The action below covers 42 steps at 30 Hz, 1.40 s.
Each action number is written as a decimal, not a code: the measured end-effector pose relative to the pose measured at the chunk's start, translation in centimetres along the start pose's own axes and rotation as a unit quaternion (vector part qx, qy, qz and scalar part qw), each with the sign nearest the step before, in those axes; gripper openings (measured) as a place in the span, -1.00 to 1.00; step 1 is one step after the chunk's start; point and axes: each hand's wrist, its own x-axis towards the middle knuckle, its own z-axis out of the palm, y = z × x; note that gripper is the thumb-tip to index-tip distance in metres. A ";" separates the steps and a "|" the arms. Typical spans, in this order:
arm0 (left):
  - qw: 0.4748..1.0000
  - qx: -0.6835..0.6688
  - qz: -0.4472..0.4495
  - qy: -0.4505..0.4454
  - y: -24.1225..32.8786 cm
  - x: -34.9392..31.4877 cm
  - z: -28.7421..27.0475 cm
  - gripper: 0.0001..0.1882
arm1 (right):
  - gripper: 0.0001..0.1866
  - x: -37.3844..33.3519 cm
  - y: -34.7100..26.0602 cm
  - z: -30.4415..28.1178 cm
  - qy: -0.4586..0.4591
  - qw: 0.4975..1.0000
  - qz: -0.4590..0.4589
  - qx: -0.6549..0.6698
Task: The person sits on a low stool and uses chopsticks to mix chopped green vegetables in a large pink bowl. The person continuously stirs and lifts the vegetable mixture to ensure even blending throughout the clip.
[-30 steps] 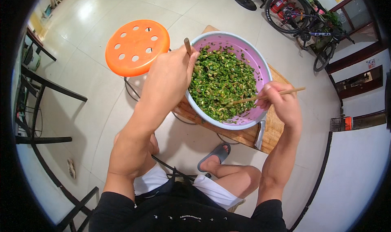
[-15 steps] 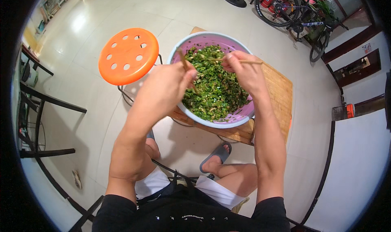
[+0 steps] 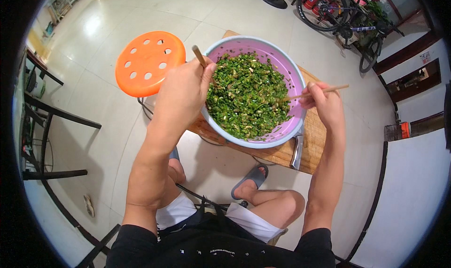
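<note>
A large basin with a pink inside and pale blue rim [image 3: 251, 145] holds a chopped green mixture [image 3: 249, 96] with small pale and brown bits. At its left rim my left hand [image 3: 184, 87] is closed round a wooden chopstick [image 3: 199, 56], whose thick end sticks up above the fist. The lower tip is mostly hidden by the hand and the greens. Past the right rim, my right hand [image 3: 326, 106] pinches a second chopstick [image 3: 336, 87]. That one lies almost level, and its far tip reaches into the right part of the mixture.
Under the basin is a wooden board [image 3: 314, 143], with a knife [image 3: 297, 151] at the basin's lower right, partly hidden. An orange stool [image 3: 150, 63] stands to the left. Black chair bars [image 3: 61, 113] are at far left. A bicycle [image 3: 364, 28] leans at the upper right.
My right hand has swung right and toward me, from over the mixture to beyond the rim, with its chopstick. My left hand has shifted left. The knife now shows.
</note>
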 end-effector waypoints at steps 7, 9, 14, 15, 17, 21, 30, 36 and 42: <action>0.997 -0.012 0.065 -0.035 1.2 -0.1 0.6 -0.85 | -0.58 5.1 0.5 5.4 0.012 0.991 -0.136 0.016; 0.996 -0.038 0.068 -0.038 1.3 -0.2 0.8 -0.87 | -0.59 4.3 -1.8 6.4 -0.021 0.983 -0.169 -0.075; 0.991 -0.051 0.116 -0.046 0.9 -0.7 2.2 -0.89 | -0.48 -0.1 -4.6 7.7 0.032 0.946 -0.258 -0.195; 0.989 -0.050 0.129 -0.048 1.0 -0.8 2.7 -0.88 | -0.39 -1.1 -4.9 7.7 0.057 0.936 -0.271 -0.218; 0.988 -0.041 0.139 -0.044 1.5 -1.5 3.2 -0.87 | -0.25 -2.4 -5.0 8.5 0.056 0.922 -0.326 -0.200; 0.985 -0.035 0.154 -0.074 1.6 -1.9 3.3 -0.85 | -0.36 -3.4 -4.7 9.2 -0.005 0.904 -0.404 -0.142; 0.972 -0.066 0.196 -0.113 1.0 -2.1 3.4 -0.71 | -0.77 -2.9 -2.0 8.6 0.000 0.901 -0.414 -0.126; 0.989 -0.065 0.135 -0.005 -1.3 0.1 1.1 -0.70 | -0.89 -0.3 -1.0 7.2 0.020 0.935 -0.351 -0.054; 0.995 -0.092 0.045 0.019 -3.0 1.0 -0.6 -0.69 | -0.87 -1.1 -3.4 2.2 0.057 0.962 -0.253 0.085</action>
